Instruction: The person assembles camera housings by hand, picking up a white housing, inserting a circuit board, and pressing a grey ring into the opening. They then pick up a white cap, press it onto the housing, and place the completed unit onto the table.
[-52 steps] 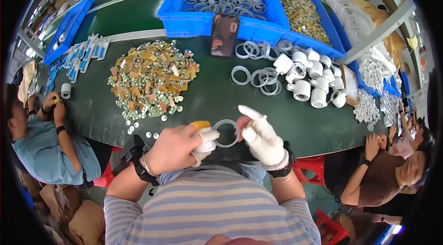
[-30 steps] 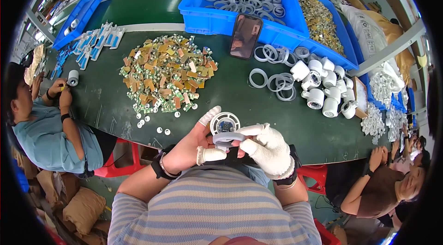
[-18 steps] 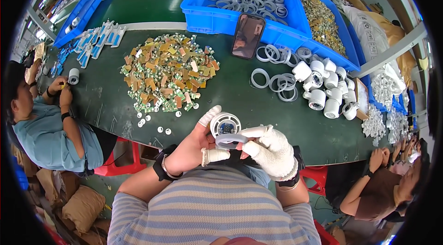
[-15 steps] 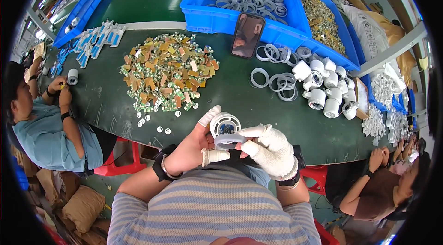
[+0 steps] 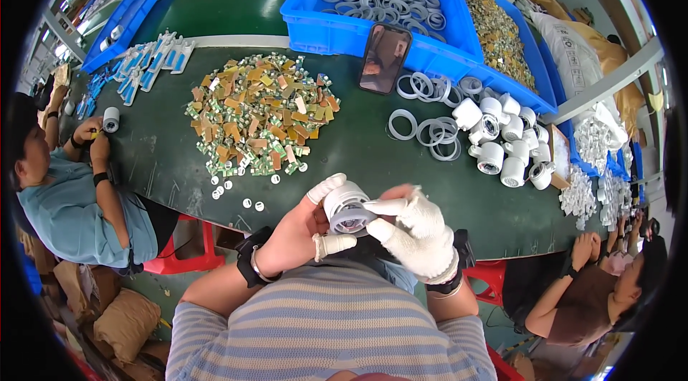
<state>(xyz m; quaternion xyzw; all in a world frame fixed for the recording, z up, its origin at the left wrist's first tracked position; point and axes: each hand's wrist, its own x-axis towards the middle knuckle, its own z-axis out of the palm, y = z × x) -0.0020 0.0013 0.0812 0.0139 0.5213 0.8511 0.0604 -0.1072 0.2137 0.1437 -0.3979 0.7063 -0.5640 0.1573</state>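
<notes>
My left hand (image 5: 301, 227), with covers on thumb and fingertip, is closed round a white round housing (image 5: 342, 194) above the table's near edge. Its open end is tilted toward me. A grey ring (image 5: 352, 219) lies against that end, partly over it; whether it is seated I cannot tell. My right hand (image 5: 416, 232), in a white knit glove, pinches the ring's right side between thumb and fingers. Several loose grey rings (image 5: 403, 125) lie on the table beyond my right hand, beside a group of white housings (image 5: 490, 156).
A heap of small green and tan circuit boards (image 5: 261, 112) covers the table's middle left. A phone (image 5: 385, 57) leans on a blue bin (image 5: 308, 35) of grey rings. White discs (image 5: 247, 203) lie near the heap. Co-workers sit at both sides, one in a teal shirt (image 5: 89, 209).
My right hand has brought the grey ring up against the housing's open end, covering the blue circuit board that showed inside. The housing has tilted slightly in my left hand.
</notes>
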